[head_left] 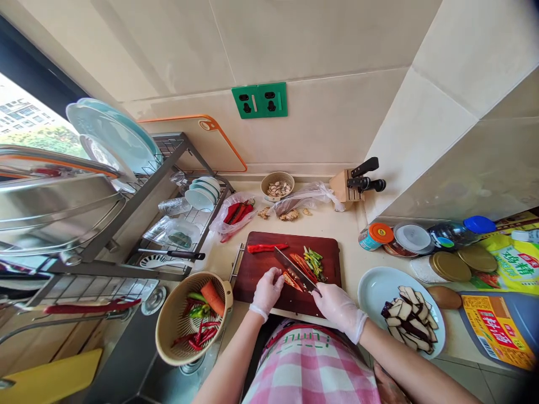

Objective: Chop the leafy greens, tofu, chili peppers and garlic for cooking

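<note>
My right hand (336, 306), in a clear plastic glove, is closed around the handle of a kitchen knife (293, 268). The blade slants up and left over a dark red cutting board (248, 283). My left hand (268, 289), gloved too, has its fingers drawn together at the left end of a split red chili pepper (292, 281), whose pale inside and seeds show. Beyond the blade lie red chili strips (304, 266) and green pepper strips (313, 259). A whole red chili (266, 247) rests near the board's far left corner.
Left of the board, a colander (160, 336) holds a carrot and peppers at the sink (126, 359). A plate (370, 286) of cut eggplant stands on the right, near jars and bottles. Behind are a bag of chilies (238, 213), ginger (289, 215) and a knife block (342, 188).
</note>
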The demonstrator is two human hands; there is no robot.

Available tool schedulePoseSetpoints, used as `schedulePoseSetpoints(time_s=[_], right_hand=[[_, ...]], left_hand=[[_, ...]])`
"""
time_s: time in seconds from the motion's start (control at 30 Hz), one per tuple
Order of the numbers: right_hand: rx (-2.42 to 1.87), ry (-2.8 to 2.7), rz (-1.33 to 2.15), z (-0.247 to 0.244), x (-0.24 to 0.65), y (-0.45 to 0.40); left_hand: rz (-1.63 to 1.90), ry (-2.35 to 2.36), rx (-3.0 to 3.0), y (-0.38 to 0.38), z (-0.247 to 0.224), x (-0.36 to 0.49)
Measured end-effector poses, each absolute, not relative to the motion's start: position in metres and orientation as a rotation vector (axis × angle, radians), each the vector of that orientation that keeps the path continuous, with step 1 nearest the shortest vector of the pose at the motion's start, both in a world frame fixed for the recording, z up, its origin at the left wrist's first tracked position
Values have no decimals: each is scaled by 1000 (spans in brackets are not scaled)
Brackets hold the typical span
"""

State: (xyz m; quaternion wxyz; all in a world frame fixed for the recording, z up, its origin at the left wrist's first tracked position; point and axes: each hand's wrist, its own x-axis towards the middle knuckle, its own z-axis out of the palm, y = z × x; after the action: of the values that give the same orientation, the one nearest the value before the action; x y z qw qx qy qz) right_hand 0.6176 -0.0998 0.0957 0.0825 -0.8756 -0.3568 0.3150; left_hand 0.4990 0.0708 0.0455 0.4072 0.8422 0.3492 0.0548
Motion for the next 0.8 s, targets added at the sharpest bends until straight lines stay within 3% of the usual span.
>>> schedulePoseSetpoints(time_s=[0.37,0.8], right_hand=[[-2651,-1085,1027,108,608,-95],[-2563,-1068,1014,86,616,-95]], left_hand=[[111,927,2102,69,41,507],[103,849,2181,71,39,489]])
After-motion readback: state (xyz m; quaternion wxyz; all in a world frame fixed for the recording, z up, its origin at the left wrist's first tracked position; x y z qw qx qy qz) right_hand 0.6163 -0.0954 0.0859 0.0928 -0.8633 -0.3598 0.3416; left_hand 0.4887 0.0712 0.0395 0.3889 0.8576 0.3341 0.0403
